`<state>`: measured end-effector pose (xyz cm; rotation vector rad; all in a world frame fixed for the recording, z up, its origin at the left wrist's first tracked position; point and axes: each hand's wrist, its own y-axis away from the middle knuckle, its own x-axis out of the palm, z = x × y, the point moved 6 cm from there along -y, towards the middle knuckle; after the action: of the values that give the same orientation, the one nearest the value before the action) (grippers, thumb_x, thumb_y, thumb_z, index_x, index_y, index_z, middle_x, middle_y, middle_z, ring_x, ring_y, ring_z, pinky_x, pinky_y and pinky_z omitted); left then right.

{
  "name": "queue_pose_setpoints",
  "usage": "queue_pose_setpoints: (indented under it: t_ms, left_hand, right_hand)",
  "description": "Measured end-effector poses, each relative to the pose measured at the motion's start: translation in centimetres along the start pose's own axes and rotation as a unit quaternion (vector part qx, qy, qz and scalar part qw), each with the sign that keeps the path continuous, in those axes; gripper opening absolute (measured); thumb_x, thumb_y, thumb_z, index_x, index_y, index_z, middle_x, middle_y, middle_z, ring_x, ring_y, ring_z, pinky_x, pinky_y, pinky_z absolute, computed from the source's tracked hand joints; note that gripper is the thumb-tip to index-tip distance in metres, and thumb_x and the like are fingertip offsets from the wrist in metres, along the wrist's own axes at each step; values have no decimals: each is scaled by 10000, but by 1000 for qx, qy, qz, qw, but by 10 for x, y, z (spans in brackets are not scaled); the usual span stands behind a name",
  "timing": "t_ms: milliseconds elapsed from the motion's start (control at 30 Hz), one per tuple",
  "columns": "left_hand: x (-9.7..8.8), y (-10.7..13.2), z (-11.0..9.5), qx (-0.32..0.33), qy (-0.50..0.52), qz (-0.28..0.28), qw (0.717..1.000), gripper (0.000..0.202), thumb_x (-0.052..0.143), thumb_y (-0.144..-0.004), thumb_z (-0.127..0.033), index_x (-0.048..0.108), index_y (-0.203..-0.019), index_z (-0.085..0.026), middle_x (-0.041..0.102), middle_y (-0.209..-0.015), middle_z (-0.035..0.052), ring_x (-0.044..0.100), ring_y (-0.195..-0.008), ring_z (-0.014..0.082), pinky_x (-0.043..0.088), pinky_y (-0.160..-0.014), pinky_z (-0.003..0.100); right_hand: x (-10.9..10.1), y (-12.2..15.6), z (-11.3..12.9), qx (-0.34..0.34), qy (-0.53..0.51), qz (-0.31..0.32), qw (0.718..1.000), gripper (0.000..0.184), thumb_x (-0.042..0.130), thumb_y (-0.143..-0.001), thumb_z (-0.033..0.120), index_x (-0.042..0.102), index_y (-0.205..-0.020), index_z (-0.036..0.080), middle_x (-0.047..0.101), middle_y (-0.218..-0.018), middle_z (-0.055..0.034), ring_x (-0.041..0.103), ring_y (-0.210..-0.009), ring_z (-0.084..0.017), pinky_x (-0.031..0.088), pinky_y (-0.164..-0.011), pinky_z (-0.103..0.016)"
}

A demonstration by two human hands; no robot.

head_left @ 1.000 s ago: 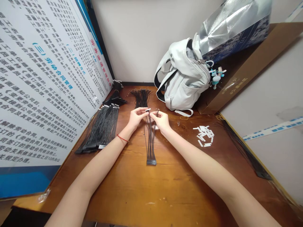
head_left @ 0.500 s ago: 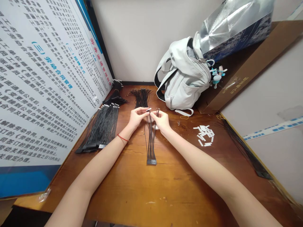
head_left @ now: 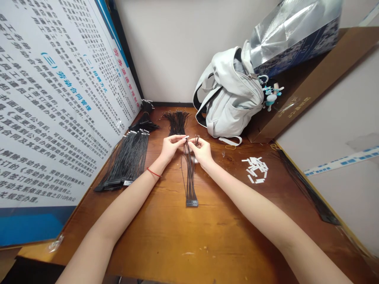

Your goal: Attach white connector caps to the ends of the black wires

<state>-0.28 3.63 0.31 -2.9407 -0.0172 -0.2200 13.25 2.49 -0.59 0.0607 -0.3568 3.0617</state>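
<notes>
Between my hands hangs a wire harness [head_left: 190, 173] of thin black wires, with a wide black connector [head_left: 192, 203] at its near end. My left hand [head_left: 171, 148] pinches a small white connector [head_left: 186, 137] at the far end of the wires. Fingers closed, my right hand [head_left: 201, 152] grips several of the black wires just beside that connector. A few loose wire ends stick up past the right fingers. Another small white piece shows partly behind the wires; its kind is hard to make out.
Finished-looking black harnesses [head_left: 126, 157] lie in a pile at left, with a tied bundle [head_left: 145, 118] behind. More wires [head_left: 177, 121] lie at the back. Loose white connectors [head_left: 256, 169] are scattered at right, near a white backpack [head_left: 231, 94] and a cardboard box [head_left: 296, 102].
The harness's black connector end has swung slightly to the right. Both hands stay almost in place, with small finger shifts at the white connector.
</notes>
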Motion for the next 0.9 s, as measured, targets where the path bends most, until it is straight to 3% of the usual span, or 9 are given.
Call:
queue_pose_setpoints:
  t_ms: [467, 667, 800, 900]
  left_hand:
    - [5, 1, -1, -2, -21, 29, 999, 288, 756, -557, -318, 706, -786, -151, 700, -804, 76, 634, -748, 192, 505, -712, 327]
    - [7, 2, -1, -6, -16, 42, 999, 343, 758, -557, -341, 694, -832, -146, 697, -847, 84, 635, -777, 191, 508, -728, 320]
    - [17, 4, 4, -28, -18, 115, 993, 454, 781, -534, -350, 668, -918, -136, 692, -836, 78, 636, -741, 180, 508, -706, 314]
    - [26, 7, 5, -22, -50, 179, 982, 358, 762, -563, -385, 672, -782, -116, 682, -764, 66, 624, -687, 164, 499, -688, 295]
  right_hand:
    - [-1, 1, -6, 45, -10, -5, 999, 297, 655, -643, 434, 588, -734, 159, 626, -731, -33, 586, -673, -158, 494, -648, -277]
    - [-2, 0, -3, 34, -16, -11, 999, 315, 659, -644, 454, 581, -734, 162, 627, -752, -36, 593, -712, -163, 494, -683, -282]
    - [-5, 0, -1, 32, -60, -34, 997, 332, 659, -647, 461, 590, -777, 163, 626, -778, -31, 593, -736, -163, 496, -692, -283]
    - [-4, 0, 0, 36, -78, -27, 996, 344, 668, -638, 468, 597, -770, 159, 629, -781, -30, 594, -749, -165, 493, -701, -281]
